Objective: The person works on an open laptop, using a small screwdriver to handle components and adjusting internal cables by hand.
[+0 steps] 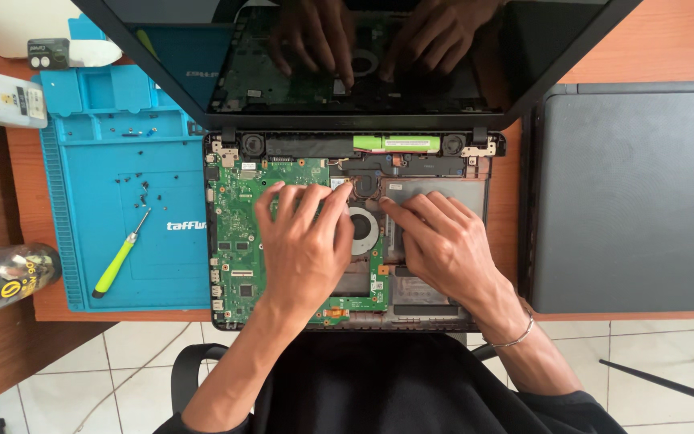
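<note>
Your left hand has fingers spread, tips pressing on the green motherboard just beside the round fan. Your right hand has fingers loosely spread too, index tip touching down by the fan's upper right edge; nothing pinched. Both sit inside the opened laptop base, centre of the wooden desk, screen tilted back above. Blue repair mat to the left holds loose screws and a green-handled screwdriver. Removed dark cover lies on the right
</note>
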